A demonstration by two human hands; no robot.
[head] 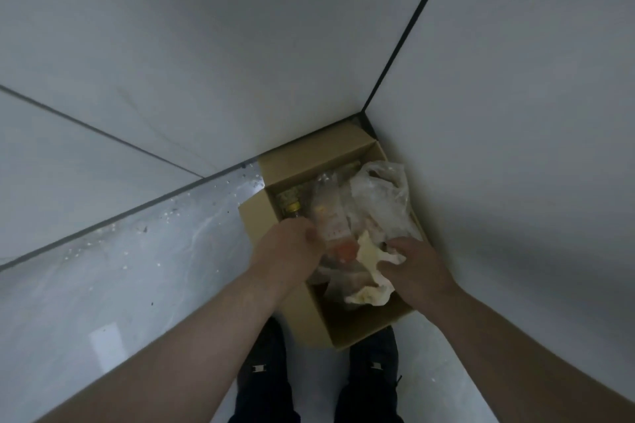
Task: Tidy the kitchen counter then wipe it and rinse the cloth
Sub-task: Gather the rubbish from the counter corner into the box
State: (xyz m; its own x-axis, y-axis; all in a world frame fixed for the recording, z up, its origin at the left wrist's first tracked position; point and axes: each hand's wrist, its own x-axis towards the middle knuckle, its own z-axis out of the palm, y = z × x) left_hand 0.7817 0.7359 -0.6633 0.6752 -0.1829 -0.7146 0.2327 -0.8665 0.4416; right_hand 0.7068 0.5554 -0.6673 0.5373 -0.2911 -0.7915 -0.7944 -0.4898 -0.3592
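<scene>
Most of the view is taken up by two pale walls, a tiled one [165, 45] on the left and a plain one [515, 120] on the right, which are joined at a dark corner seam. Below them a glossy grey floor [120, 268] is seen, speckled with white crumbs and dark specks along the foot of the left wall. An open cardboard box [360, 328] is set on the floor, pushed right into the corner, with its flaps folded outward. A pair of dark shoes [264, 374] is planted just in front of it. The box is filled with rubbish. A crumpled clear plastic bag [381, 196] is heaped on the right side, against the plain wall. A clear plastic bottle [330, 216] with an orange cap is laid lengthwise down the middle, cap end nearest the person. Both bare forearms are stretched down into the box. The left hand [292, 244] is curled at the bottle's left side, with the thumb pressed against it. The right hand [412, 261] is closed over a wad of crumpled cream paper [369, 254], which is bunched just beside the orange cap. A small jar with a yellow lid [292, 207] is tucked along the box's left wall, just beyond the left knuckles.
</scene>
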